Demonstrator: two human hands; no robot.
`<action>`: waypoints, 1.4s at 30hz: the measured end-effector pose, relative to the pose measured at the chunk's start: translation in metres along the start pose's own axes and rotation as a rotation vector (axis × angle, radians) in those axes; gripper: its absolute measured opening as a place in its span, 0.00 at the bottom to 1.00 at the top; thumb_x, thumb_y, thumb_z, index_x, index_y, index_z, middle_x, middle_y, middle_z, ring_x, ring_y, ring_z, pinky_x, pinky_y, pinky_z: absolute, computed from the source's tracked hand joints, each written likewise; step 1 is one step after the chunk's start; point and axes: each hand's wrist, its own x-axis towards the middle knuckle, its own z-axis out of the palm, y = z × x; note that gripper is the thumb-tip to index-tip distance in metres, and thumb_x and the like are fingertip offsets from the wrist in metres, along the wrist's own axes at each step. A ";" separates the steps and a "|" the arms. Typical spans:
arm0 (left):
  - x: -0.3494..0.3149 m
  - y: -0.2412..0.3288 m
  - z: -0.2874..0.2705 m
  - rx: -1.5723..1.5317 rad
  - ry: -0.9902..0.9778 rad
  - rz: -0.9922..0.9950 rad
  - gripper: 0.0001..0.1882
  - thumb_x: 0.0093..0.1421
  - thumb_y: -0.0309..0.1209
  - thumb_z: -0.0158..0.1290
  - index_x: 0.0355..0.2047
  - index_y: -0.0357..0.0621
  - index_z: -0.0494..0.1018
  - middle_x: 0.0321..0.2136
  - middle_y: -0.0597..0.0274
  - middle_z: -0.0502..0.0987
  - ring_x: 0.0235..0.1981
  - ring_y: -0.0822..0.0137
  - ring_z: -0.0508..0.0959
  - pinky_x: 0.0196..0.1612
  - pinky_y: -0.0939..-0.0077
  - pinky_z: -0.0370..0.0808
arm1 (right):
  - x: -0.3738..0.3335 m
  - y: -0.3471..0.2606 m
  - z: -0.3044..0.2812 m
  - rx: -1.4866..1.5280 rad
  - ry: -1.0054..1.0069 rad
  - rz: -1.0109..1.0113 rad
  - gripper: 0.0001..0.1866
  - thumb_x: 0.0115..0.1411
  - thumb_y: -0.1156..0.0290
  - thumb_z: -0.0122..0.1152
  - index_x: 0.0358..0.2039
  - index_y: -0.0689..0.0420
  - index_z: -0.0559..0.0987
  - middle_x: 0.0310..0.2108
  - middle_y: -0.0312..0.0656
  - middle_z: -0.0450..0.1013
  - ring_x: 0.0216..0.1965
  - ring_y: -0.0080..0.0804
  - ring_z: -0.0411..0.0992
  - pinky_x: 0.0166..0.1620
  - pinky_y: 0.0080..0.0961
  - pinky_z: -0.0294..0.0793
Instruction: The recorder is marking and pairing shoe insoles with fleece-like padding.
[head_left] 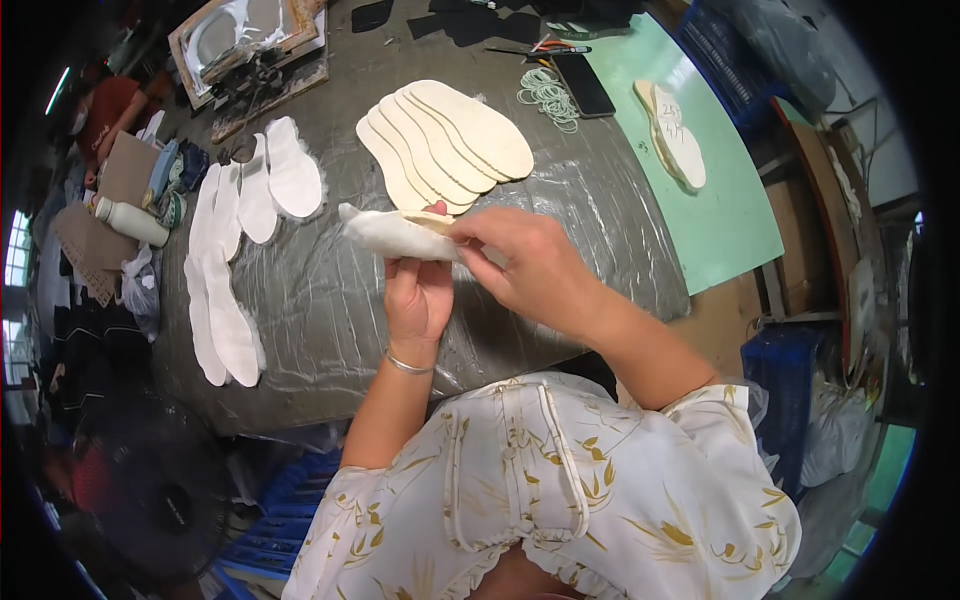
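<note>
Above the table's near half I hold a white insole cover, bent into a curve, with a cream layer showing along its open upper edge. My left hand grips it from below, fingers wrapped around its underside and a fingertip showing over the top. At the right end, my right hand pinches the edge between thumb and fingers. Just beyond lies a fan of several cream insoles, overlapping one another. To the left, several white insole pieces with fuzzy edges lie in an overlapping curved row.
A dark plastic-covered table carries a phone, rubber bands and a wooden frame. On the green board rests a tied insole stack. A white bottle and a fan stand left; a person is beyond.
</note>
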 end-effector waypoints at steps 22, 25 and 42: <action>-0.014 -0.002 -0.021 0.069 -0.036 0.026 0.18 0.63 0.24 0.52 0.53 0.44 0.70 0.53 0.59 0.73 0.56 0.60 0.71 0.61 0.61 0.65 | 0.000 0.009 0.010 -0.241 0.149 -0.280 0.07 0.49 0.77 0.59 0.29 0.58 0.72 0.31 0.40 0.72 0.33 0.39 0.73 0.36 0.33 0.70; -0.018 -0.003 -0.026 0.063 -0.020 0.012 0.18 0.62 0.23 0.52 0.53 0.43 0.70 0.53 0.59 0.73 0.56 0.60 0.71 0.61 0.61 0.65 | -0.004 0.010 0.011 -0.203 0.090 -0.208 0.06 0.49 0.77 0.58 0.29 0.58 0.71 0.27 0.41 0.70 0.30 0.41 0.72 0.35 0.34 0.70; -0.032 0.050 -0.036 1.549 -0.352 0.026 0.12 0.55 0.23 0.59 0.40 0.42 0.79 0.39 0.60 0.81 0.45 0.61 0.79 0.62 0.55 0.63 | -0.053 0.057 0.007 -0.245 -0.144 -0.094 0.11 0.56 0.74 0.63 0.41 0.60 0.78 0.37 0.46 0.78 0.35 0.44 0.77 0.39 0.36 0.75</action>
